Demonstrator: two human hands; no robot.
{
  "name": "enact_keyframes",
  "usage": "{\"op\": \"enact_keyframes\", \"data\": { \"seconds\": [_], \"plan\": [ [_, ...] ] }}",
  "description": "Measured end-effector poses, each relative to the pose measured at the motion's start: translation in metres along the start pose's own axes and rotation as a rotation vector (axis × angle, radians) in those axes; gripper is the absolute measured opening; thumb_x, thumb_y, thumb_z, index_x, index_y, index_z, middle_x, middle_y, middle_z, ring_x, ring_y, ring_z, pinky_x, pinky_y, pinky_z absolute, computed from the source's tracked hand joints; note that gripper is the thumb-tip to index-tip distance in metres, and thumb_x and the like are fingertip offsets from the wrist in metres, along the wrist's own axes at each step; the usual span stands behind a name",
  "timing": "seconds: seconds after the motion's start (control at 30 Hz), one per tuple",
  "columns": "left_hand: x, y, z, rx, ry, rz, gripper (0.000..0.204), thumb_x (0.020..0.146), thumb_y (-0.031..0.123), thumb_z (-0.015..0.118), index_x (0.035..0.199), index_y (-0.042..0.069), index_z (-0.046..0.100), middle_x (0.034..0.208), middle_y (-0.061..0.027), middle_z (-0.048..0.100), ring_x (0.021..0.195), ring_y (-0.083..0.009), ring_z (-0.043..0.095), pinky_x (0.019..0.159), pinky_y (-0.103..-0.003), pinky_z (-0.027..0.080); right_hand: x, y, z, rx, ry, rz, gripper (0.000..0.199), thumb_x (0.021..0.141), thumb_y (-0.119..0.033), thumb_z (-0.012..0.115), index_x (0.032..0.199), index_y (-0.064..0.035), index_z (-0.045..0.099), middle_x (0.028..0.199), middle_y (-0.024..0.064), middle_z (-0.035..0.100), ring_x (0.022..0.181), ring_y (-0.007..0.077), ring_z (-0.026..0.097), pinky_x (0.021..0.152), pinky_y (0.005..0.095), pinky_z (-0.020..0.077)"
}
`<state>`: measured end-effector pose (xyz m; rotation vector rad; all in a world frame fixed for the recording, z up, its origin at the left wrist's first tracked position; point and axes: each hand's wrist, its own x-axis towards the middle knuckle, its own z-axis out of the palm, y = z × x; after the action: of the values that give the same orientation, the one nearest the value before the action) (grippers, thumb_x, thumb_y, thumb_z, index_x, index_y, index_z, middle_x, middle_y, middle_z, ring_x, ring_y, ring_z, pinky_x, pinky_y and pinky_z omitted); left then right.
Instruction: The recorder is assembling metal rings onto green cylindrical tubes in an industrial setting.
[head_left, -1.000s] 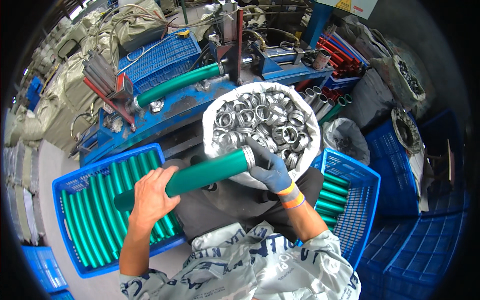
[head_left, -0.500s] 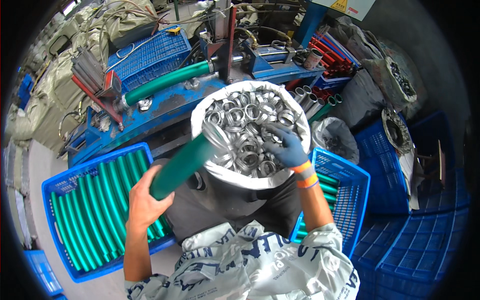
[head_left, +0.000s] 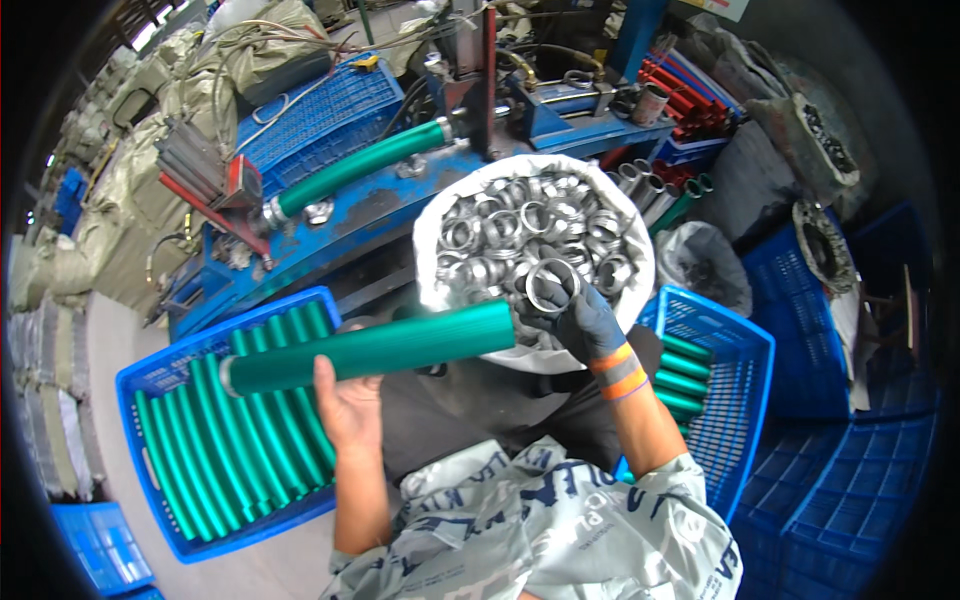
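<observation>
In the head view, the left hand point(head_left: 350, 405) wraps a green tube point(head_left: 410, 338) near its middle, thumb in front and fingers behind, likely so it won't tip. The tube lies almost flat above the knees, its bare right end just beside a silver ring point(head_left: 552, 285). The right hand point(head_left: 583, 325), in a dark glove with an orange band, pinches that ring by its edge – perhaps so the hole stays clear. A white sack point(head_left: 427, 245) full of loose rings point(head_left: 500, 228) sits between the knees, probably to be easy to reach. The tube looks smooth and shiny, round like a pipe; the rings look like hard, bright metal, and the sack is soft and crinkly. On the left, a blue box point(head_left: 165, 376) with holes holds more tubes point(head_left: 215, 450) in neat rows – maybe so they don't roll.
</observation>
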<state>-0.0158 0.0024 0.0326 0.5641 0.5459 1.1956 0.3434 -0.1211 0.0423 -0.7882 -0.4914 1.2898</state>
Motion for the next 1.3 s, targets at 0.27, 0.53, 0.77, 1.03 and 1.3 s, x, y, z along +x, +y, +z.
{"op": "enact_keyframes", "data": {
  "seconds": [0.27,0.53,0.77,1.03,1.3],
  "plan": [
    [-0.010,0.002,0.034,0.068,0.054,0.058,0.066,0.118,0.055,0.064,0.154,-0.001,0.064,0.154,-0.0184,0.072,0.136,-0.0281,0.075,0.107,-0.040,0.067,0.002,0.018,0.009,-0.356,-0.138,-0.051,0.097,0.092,-0.001,0.089,0.178,0.0001,0.044,0.165,0.0116,0.064,0.147,0.0173,0.063,0.127,0.0363,0.0481],
    [-0.005,0.001,0.016,0.047,0.104,0.066,0.065,0.118,0.054,0.065,0.154,0.001,0.064,0.154,-0.0178,0.073,0.137,-0.0288,0.075,0.110,-0.043,0.065,0.006,0.028,0.018,-0.066,-0.128,-0.176,0.113,0.088,-0.004,0.094,0.182,-0.0005,0.034,0.171,0.0161,0.058,0.152,0.0246,0.061,0.129,0.0422,0.0479],
    [-0.010,0.002,0.005,0.126,0.077,0.082,0.060,0.117,0.052,0.068,0.148,0.000,0.067,0.150,-0.0180,0.075,0.138,-0.0297,0.075,0.116,-0.047,0.064,0.006,0.031,0.027,-0.301,-0.093,-0.207,0.086,0.099,-0.005,0.082,0.177,0.0013,0.046,0.163,0.0129,0.064,0.140,0.0192,0.068,0.121,0.0370,0.0538],
    [0.008,-0.008,-0.007,0.176,0.092,0.099,0.061,0.114,0.049,0.073,0.154,0.004,0.064,0.148,-0.0199,0.074,0.135,-0.0335,0.076,0.111,-0.050,0.067,0.021,0.023,0.033,-0.569,-0.062,-0.156,0.065,0.100,-0.004,0.082,0.163,0.0017,0.065,0.143,0.0093,0.077,0.126,0.0130,0.072,0.110,0.0314,0.0572],
    [0.035,0.020,-0.039,-0.104,0.213,0.068,0.063,0.112,0.057,0.075,0.148,0.006,0.067,0.145,-0.0105,0.076,0.134,-0.0250,0.073,0.114,-0.044,0.062,0.145,0.013,0.027,-0.429,-0.151,-0.206,0.061,0.113,-0.015,0.073,0.168,0.0055,0.056,0.157,0.0112,0.070,0.138,0.0166,0.068,0.118,0.0338,0.0539]
  ]
}}
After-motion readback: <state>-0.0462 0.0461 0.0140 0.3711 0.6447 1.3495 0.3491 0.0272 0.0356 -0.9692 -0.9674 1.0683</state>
